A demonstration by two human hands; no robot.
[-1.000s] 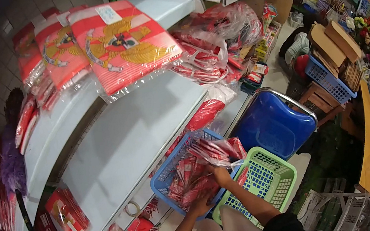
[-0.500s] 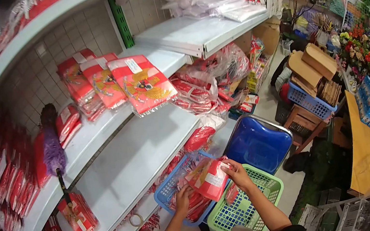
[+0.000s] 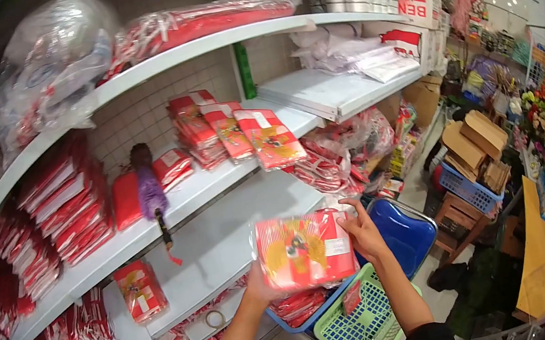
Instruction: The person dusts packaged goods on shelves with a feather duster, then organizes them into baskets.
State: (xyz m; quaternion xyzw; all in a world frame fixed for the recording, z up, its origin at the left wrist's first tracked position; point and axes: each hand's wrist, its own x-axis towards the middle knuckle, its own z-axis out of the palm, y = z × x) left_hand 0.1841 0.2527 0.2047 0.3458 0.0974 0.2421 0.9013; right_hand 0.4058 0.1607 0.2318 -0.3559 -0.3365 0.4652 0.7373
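Overhead, the white curved metal shelving (image 3: 226,239) fills most of the view. Its upper tiers are packed with red-and-white wrapped goods, and the middle tier is bare just behind the hands. To the right the shop aisle runs off past cardboard boxes and flowers. Low in front sit a blue plastic mesh basket (image 3: 303,322) and, touching it, a green plastic mesh basket (image 3: 356,322).

The flat red-and-white flag packet in clear plastic wrap (image 3: 304,251) is held upright in the air above both baskets. The left hand (image 3: 260,289) has its grip closed on the lower left edge. The right hand (image 3: 362,234) pinches the right edge, one finger raised.

The glossy wrap looks slippery, and both holds are at the edges only. A loose pinch could let the packet slide down into the baskets.
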